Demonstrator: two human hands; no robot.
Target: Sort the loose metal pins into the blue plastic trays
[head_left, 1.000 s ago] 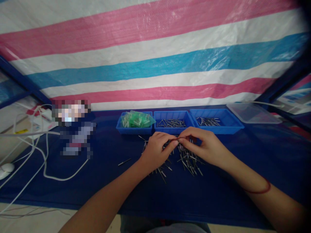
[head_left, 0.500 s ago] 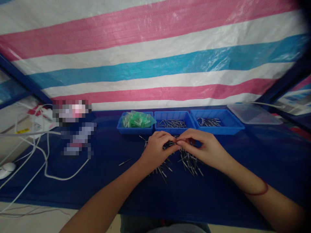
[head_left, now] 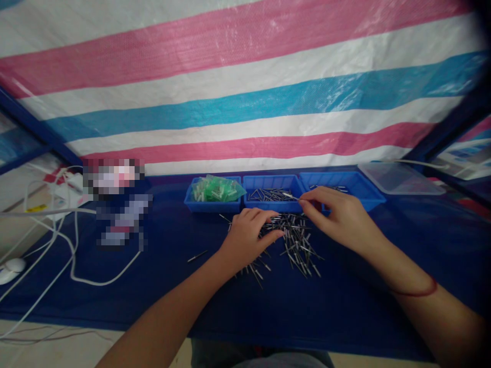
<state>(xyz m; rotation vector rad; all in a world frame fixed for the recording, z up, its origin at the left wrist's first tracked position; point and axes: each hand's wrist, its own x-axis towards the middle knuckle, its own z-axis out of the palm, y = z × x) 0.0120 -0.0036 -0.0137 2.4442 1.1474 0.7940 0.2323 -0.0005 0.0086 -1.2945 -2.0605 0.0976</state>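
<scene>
My right hand (head_left: 337,212) pinches a blind rivet (head_left: 290,196) between thumb and forefinger, its tip pointing left over the front of the middle blue bin (head_left: 273,206). My left hand (head_left: 247,230) rests at the left part of the rivet pile (head_left: 301,250), thumb and fingers apart, with nothing held that I can see. It covers some of the pile. More rivets lie in the middle bin and in the right blue bin (head_left: 364,197), which my right hand partly hides. A green plastic bag (head_left: 218,189) of small parts fills the left blue bin (head_left: 213,206).
One stray rivet (head_left: 197,256) lies left of the pile on the dark blue table (head_left: 153,291). White cables (head_left: 95,282) and a white mouse (head_left: 12,269) are at the left. Behind the right bin lies a clear plastic lid (head_left: 401,179). A striped sheet (head_left: 245,117) hangs behind.
My hands have parted. The right hand has moved up and to the right, carrying a rivet towards the middle bin; the left hand has opened and stayed near the pile.
</scene>
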